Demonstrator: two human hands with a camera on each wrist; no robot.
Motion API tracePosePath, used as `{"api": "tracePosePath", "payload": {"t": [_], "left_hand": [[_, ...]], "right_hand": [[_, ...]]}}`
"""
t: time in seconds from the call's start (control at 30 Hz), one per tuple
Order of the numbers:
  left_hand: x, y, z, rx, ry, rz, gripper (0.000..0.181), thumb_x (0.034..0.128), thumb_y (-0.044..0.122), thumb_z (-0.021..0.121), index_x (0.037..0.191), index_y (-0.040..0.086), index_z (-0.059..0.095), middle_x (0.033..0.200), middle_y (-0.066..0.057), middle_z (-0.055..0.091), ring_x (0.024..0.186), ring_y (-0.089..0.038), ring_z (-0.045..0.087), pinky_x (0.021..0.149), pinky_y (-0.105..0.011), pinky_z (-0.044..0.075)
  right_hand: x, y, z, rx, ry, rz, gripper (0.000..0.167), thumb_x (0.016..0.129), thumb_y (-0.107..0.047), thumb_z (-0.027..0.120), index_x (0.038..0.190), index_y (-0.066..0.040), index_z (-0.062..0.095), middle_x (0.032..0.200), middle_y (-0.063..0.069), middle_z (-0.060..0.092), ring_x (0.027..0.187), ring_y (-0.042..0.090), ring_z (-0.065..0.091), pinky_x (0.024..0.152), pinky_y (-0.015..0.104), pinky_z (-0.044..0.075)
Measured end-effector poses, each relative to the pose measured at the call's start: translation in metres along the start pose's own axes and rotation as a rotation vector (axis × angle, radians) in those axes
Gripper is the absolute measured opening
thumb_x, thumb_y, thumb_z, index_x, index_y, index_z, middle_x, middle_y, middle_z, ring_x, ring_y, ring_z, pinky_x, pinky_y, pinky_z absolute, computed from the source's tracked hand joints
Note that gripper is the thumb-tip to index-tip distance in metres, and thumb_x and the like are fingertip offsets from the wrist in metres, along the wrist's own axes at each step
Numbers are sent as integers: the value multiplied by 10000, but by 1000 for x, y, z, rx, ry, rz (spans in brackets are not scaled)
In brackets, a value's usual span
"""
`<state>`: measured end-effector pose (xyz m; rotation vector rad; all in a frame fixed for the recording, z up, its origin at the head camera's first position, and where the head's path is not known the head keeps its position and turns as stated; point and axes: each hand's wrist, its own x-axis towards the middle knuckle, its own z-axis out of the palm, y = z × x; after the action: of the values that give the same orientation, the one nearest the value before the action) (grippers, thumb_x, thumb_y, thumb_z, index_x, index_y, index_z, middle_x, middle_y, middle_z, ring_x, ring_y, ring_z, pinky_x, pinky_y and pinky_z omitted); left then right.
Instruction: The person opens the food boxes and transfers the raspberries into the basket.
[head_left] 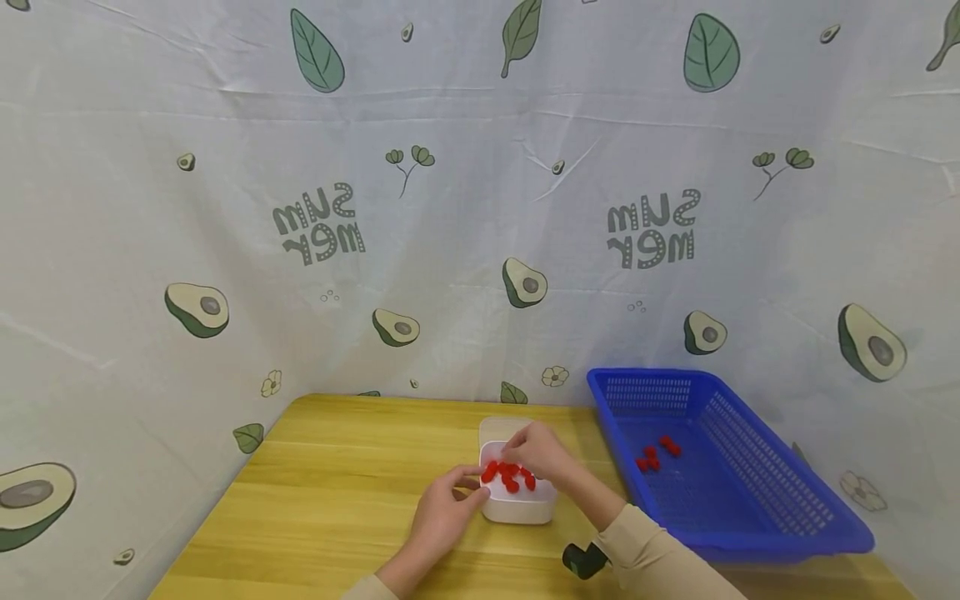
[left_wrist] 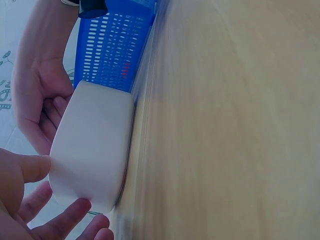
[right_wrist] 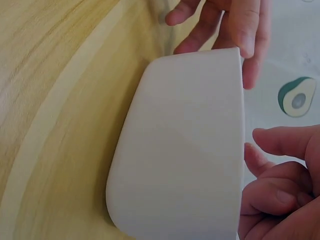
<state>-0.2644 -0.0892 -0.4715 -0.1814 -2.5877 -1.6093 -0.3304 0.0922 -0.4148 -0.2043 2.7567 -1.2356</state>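
A white box (head_left: pixel 517 510) with rounded corners stands on the wooden table, several small red pieces (head_left: pixel 512 485) lying inside it. My left hand (head_left: pixel 444 510) is at the box's left side; its thumb and spread fingers touch the wall and rim. Over the far part of the box, my right hand (head_left: pixel 538 450) reaches in with its fingers pointing down. In the right wrist view the right hand's thumb and forefinger (right_wrist: pixel 272 142) stand apart beside the rim, and the other fingers are curled. No held piece shows there, though the box wall hides part of the fingers.
A blue plastic basket (head_left: pixel 738 533) stands at the right, with several red pieces (head_left: pixel 651 458) in it. Just behind the box is a flat beige panel (head_left: pixel 504 427). A black device (head_left: pixel 585 561) is by the right wrist. A printed curtain (head_left: pixel 450 250) hangs behind the table.
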Motion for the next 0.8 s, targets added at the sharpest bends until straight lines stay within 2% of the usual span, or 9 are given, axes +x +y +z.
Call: {"api": "tracePosePath", "payload": {"t": [0.33,0.53,0.7,0.8], "left_hand": [[-2,1,-1,-3,4,25,324,916,278,740,1219,169,702,1022,14,717,859,-148,635,719,-358,521],[-1,0,0,11,8,28,326,912,287,744,1217,178,704,1020,18,718,859,-146,640,712,-362,523],[-1,-1,0,12,17,40,316,910,286,744,1207,186,708,1012,17,719,852,-146,643,700,-358,520],[-1,-1,0,15,18,38,319,913,285,741,1211,177,706,1010,16,720,852,-146,643,700,-355,520]], "right_hand": [[4,2,14,34,-15,-38,87,880,-120,743,892,-47,788,712,90,684,450,118,394,423,208,344],[4,2,24,55,-18,-8,89,878,-122,728,895,-69,798,740,120,679,487,137,405,442,227,324],[4,2,30,-9,11,0,97,867,-152,740,909,-95,807,782,59,684,619,162,510,526,241,399],[5,4,33,-32,28,3,90,861,-151,744,908,-105,806,769,45,664,653,165,522,549,243,404]]}}
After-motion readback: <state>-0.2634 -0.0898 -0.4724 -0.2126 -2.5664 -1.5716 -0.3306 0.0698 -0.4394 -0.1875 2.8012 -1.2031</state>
